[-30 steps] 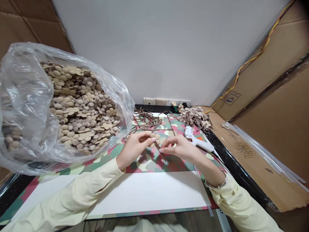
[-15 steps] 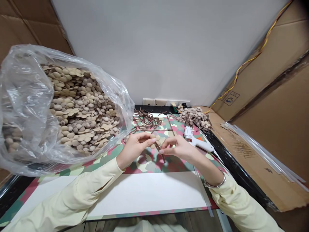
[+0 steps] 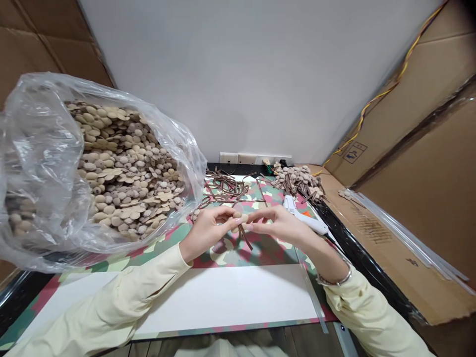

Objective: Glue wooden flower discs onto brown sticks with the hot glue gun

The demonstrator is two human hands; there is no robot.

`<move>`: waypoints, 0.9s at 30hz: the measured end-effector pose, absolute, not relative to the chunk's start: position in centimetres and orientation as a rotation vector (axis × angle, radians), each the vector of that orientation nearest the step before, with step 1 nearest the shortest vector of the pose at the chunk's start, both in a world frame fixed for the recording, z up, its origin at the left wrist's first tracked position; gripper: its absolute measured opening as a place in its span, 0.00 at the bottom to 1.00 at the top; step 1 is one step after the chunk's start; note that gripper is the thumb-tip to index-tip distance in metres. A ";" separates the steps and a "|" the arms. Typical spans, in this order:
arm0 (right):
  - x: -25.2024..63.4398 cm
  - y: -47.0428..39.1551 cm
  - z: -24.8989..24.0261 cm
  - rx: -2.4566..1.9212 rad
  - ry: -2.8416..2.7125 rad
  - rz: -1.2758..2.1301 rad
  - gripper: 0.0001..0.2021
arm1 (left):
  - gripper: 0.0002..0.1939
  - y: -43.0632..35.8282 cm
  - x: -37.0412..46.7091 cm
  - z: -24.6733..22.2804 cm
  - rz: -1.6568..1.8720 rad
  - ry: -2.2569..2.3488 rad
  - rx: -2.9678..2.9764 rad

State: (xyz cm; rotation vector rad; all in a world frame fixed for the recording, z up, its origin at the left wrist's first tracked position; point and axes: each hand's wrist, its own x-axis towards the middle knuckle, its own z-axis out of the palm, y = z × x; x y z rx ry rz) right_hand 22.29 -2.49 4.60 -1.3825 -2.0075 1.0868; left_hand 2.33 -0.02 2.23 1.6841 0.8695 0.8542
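Over the camouflage-patterned mat, my left hand (image 3: 208,229) pinches a beige flower-shaped piece (image 3: 240,218). From its underside hang thin brown strips (image 3: 245,239). My right hand (image 3: 275,223) meets it from the right, its fingers closed at the edge of the piece, near the top of the strips. A white glue gun (image 3: 310,221) lies just beyond my right hand. Behind both hands, loose brown strips (image 3: 226,182) are spread out, and a pile of flower pieces with strips (image 3: 297,178) sits to their right.
A clear plastic bag (image 3: 40,144) full of flower pieces fills the left side. White paper (image 3: 223,295) covers the front of the mat. Cardboard (image 3: 420,173) and clear plastic strips (image 3: 405,238) are on the right. Power sockets (image 3: 238,158) line the wall's foot.
My right hand has moved slightly up and left, from the brown strips to the flower piece. The strips' lower ends have spread apart somewhat.
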 end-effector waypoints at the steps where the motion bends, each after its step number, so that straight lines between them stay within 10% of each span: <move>1: 22.1 -2.5 4.5 -1.373 -1.974 1.094 0.15 | 0.13 -0.1 2.3 2.2 0.858 0.861 1.686; 27: 21.2 -2.4 3.3 -1.171 -1.346 1.306 0.09 | 0.13 -0.1 1.9 2.6 0.575 0.869 1.496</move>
